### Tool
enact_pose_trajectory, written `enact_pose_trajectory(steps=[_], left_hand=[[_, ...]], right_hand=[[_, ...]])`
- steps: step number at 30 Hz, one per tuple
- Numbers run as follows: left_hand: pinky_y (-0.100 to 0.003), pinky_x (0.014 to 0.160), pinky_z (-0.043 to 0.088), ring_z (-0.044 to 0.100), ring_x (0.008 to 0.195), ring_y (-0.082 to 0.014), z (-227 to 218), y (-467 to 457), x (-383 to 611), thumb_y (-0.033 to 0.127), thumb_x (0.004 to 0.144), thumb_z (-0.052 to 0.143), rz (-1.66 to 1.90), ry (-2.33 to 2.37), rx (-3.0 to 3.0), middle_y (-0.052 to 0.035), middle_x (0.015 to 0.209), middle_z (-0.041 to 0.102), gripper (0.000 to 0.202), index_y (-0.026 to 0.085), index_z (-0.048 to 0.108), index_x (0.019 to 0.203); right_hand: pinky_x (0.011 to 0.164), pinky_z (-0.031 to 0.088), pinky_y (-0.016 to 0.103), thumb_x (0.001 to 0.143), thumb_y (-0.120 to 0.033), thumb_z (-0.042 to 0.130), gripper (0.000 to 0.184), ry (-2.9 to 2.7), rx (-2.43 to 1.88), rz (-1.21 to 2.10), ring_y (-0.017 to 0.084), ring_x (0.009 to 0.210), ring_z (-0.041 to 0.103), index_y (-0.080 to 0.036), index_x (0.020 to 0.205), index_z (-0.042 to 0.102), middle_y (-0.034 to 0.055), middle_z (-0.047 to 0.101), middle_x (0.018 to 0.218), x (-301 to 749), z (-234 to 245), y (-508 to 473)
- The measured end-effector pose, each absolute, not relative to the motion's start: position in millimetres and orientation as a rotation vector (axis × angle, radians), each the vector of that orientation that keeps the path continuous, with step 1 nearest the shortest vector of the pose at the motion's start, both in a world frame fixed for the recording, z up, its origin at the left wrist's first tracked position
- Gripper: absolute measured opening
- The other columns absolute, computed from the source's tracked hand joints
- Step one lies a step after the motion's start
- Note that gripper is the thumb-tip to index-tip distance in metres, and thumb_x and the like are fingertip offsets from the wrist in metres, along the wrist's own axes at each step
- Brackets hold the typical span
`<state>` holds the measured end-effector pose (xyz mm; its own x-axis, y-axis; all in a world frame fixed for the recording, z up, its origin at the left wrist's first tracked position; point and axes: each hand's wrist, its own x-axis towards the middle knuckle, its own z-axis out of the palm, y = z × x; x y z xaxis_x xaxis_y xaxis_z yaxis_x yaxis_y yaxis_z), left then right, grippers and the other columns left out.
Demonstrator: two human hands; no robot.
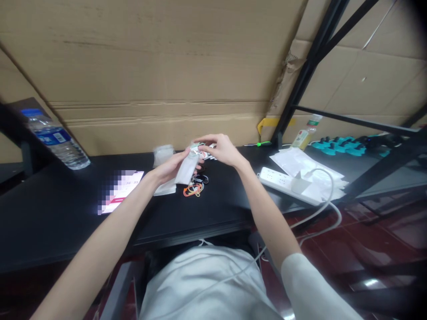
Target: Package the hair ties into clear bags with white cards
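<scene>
My left hand (171,168) is closed around a small clear plastic bag (187,169), which hangs tilted over the black table. My right hand (223,150) is at the top of that bag, its thumb and fingers pinched together. Small pale and reddish bits show beside those fingertips, too small to name. On the table just below lies a little heap of thin elastic bands (194,190), orange, yellowish and black. Behind and under my left hand are stacks of similar plastic bags (163,154), partly covered by it.
A lit phone (125,191) lies by my left forearm, with a water bottle (58,140) farther left. To the right are a white power strip (278,180) with cables, white papers (305,162), a drink bottle (306,133) and teal objects (338,145). Cardboard (167,58) stands behind.
</scene>
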<state>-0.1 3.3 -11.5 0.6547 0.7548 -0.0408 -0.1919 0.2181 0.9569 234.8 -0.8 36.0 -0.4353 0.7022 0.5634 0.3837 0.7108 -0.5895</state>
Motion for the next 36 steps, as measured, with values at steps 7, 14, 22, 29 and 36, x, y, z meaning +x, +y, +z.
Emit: enact_pose_trajectory(steps=[7, 14, 22, 29, 36], left_hand=[[-0.036, 0.078, 0.064, 0.077, 0.087, -0.0254, -11.8, 3.3, -0.1, 0.071, 0.1, 0.052, 0.679, 0.596, 1.155, -0.0189, 0.111, 0.079, 0.066, 0.012, 0.077, 0.12], [-0.04, 0.093, 0.062, 0.077, 0.104, -0.0271, -16.8, 1.9, 7.0, 0.064, 0.104, 0.052, 0.737, 0.493, 1.143, -0.0157, 0.123, 0.078, 0.057, 0.017, 0.076, 0.126], [-0.053, 0.098, 0.061, 0.076, 0.11, -0.0332, -8.8, -5.5, 13.5, 0.043, 0.106, 0.05, 0.892, 0.359, 0.949, -0.0187, 0.125, 0.077, 0.044, 0.011, 0.074, 0.124], [-0.049, 0.084, 0.064, 0.079, 0.091, -0.0318, 10.1, -15.9, 22.7, 0.047, 0.105, 0.04, 1.027, 0.407, 0.832, -0.0189, 0.102, 0.081, 0.051, 0.01, 0.075, 0.111], [-0.044, 0.081, 0.063, 0.078, 0.082, -0.029, 13.0, -16.6, 34.2, 0.069, 0.107, 0.019, 1.045, 0.458, 0.75, -0.0192, 0.097, 0.08, 0.082, 0.008, 0.071, 0.124]], right_hand=[[0.096, 0.057, 0.038, 0.094, -0.025, 0.07, 0.017, -1.981, -0.761, 0.577, 0.022, 0.104, 0.075, -0.02, 0.11, 0.076, 0.0072, 0.08, 0.112, 232.2, 35.7, -1.6], [0.096, 0.058, 0.04, 0.091, -0.03, 0.072, 0.013, -1.97, -0.73, 0.587, 0.022, 0.097, 0.075, -0.018, 0.098, 0.074, 0.0069, 0.08, 0.102, 227.8, 36.6, -1.4], [0.093, 0.06, 0.036, 0.085, -0.029, 0.078, 0.015, -2.076, -0.674, 0.667, 0.02, 0.093, 0.076, -0.018, 0.094, 0.073, 0.0057, 0.08, 0.097, 215.5, 54.2, 13.1], [0.086, 0.061, 0.03, 0.08, -0.018, 0.083, 0.02, -2.408, -0.707, 0.706, 0.02, 0.093, 0.077, -0.017, 0.099, 0.077, 0.0071, 0.083, 0.096, 204.7, 101.9, 35.6], [0.066, 0.061, 0.026, 0.072, -0.013, 0.089, 0.019, -2.693, -0.903, 0.763, 0.018, 0.075, 0.075, -0.014, 0.087, 0.079, 0.0055, 0.081, 0.085, 195.8, 147.8, 42.5]])
